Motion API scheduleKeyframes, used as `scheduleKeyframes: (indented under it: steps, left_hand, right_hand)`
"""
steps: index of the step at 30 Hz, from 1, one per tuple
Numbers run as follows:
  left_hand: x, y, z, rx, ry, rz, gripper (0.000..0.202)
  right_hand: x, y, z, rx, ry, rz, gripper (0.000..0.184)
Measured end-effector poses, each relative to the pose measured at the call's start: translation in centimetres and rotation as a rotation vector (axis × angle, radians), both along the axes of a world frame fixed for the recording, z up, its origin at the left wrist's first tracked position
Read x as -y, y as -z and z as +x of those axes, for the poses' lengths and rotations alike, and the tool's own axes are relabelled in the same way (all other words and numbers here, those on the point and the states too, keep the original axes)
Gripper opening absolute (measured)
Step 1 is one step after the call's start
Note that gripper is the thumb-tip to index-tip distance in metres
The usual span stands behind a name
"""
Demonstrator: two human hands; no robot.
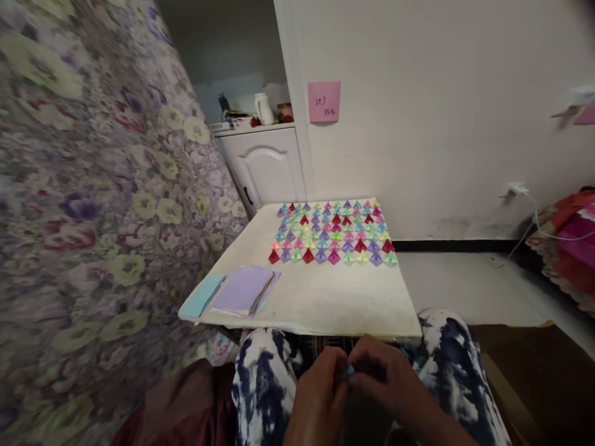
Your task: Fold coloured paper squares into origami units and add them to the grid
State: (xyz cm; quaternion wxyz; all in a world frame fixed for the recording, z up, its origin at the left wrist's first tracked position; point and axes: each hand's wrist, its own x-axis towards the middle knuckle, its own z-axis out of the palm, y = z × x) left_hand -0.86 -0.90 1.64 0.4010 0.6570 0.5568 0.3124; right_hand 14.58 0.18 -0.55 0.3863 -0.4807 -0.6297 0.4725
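My left hand (pixel 320 390) and my right hand (pixel 385 378) meet over my lap, below the near edge of a small white table (pixel 325 297). Their fingers are pinched together on a small light-blue piece of paper (pixel 350 370), mostly hidden between them. On the far half of the table lie several rows of small folded paper shapes (pixel 332 232) in red, purple, green, blue and pink. A stack of paper sheets (pixel 244 290), purple on top, sits at the table's near left, with a light-blue sheet (pixel 201 296) beside it.
A floral-patterned fabric surface (pixel 93 204) fills the left. A white cabinet (pixel 264 164) with a white bottle (pixel 264 109) stands behind. A pink note (pixel 324 101) is stuck on the wall. A cable hangs from a wall socket (pixel 517 188); red bedding (pixel 569 248) lies at the right.
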Motion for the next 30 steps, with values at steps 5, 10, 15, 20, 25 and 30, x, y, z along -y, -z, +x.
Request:
scheduleKeyframes:
  steps: [5, 10, 15, 20, 25, 30]
  left_hand:
    - [-0.1, 0.0, -0.3, 0.025, 0.013, 0.045, 0.024]
    - [-0.3, -0.4, -0.6, 0.166, -0.023, -0.003, 0.028]
    - [0.0, -1.1, -0.8, 0.205, -0.036, 0.020, 0.012]
    - [0.3, -1.7, -0.3, 0.193, -0.031, 0.125, 0.010]
    - [0.2, -1.6, 0.0, 0.128, -0.042, 0.164, 0.008]
    - [0.0, -1.8, -0.2, 0.058, -0.026, 0.149, 0.008]
  right_hand:
    - [0.3, 0.1, 0.0, -0.044, 0.011, 0.096, 0.007]
    - [0.3, 0.1, 0.1, -0.256, 0.060, 0.051, 0.003]
    - [0.6, 0.1, 0.0, -0.472, 0.048, -0.019, 0.004]
    - [0.6, 0.7, -0.1, -0.543, 0.041, -0.001, 0.005]
    - [0.5, 1.1, -0.1, -0.546, 0.023, 0.039, 0.002]
    - [0.8, 1.0, -0.2, -0.521, 0.052, 0.066, 0.003]
